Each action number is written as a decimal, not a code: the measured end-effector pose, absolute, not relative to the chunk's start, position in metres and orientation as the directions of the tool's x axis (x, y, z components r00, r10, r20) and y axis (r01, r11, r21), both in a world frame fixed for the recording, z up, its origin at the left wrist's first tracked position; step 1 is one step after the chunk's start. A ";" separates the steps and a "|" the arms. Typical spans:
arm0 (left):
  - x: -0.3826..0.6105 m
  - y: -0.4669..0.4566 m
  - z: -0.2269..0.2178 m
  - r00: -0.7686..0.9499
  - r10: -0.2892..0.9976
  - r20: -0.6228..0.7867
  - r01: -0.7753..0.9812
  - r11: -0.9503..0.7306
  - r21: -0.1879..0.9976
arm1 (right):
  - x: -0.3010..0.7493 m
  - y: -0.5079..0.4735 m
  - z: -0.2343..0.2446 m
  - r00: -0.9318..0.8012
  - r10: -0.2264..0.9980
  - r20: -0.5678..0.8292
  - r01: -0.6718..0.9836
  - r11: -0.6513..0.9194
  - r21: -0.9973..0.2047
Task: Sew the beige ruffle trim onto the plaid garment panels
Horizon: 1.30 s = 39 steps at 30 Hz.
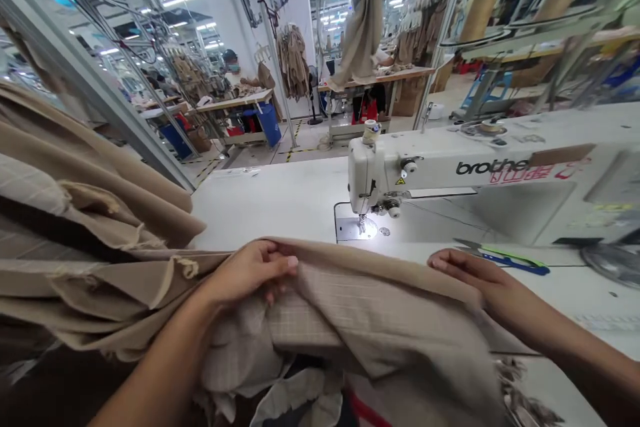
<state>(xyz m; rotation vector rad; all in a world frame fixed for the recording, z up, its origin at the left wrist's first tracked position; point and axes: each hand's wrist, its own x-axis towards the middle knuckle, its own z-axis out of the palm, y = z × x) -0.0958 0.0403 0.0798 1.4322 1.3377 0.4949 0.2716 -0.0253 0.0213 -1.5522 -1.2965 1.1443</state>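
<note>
A tan garment piece (390, 327) with a pale checked inner side hangs over the front of the sewing table. My left hand (257, 270) pinches its upper edge between thumb and fingers. At the right end of the same folded edge, my right hand (465, 273) has its thumb and fingers closed on the cloth. The sewing machine (370, 180), white and marked "brother", stands just beyond, its lit presser foot (363, 221) apart from the fabric. Thread snips (517, 261) with blue handles lie behind my right hand.
A heap of tan garments (90, 200) hangs at the left beside a metal post (100, 73). Fabric scraps (525, 390) are at the lower right. Further back are other worktables, hanging garments (294, 63), a blue bin (269, 123) and a seated person (233, 77).
</note>
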 end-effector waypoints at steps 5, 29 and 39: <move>-0.082 0.028 0.033 0.120 0.992 -0.023 0.735 -0.073 0.674 | 0.249 -0.026 -0.006 -0.150 0.956 0.253 0.642 0.289 -0.710; -0.089 0.053 0.061 0.004 0.998 -0.057 0.393 0.051 0.918 | 0.225 0.021 -0.002 -0.454 0.891 0.006 0.603 0.312 -0.734; -0.136 0.050 0.106 0.070 0.995 -0.066 0.411 0.032 0.911 | 0.212 0.014 0.062 -0.414 0.900 -0.134 0.087 -0.107 -0.990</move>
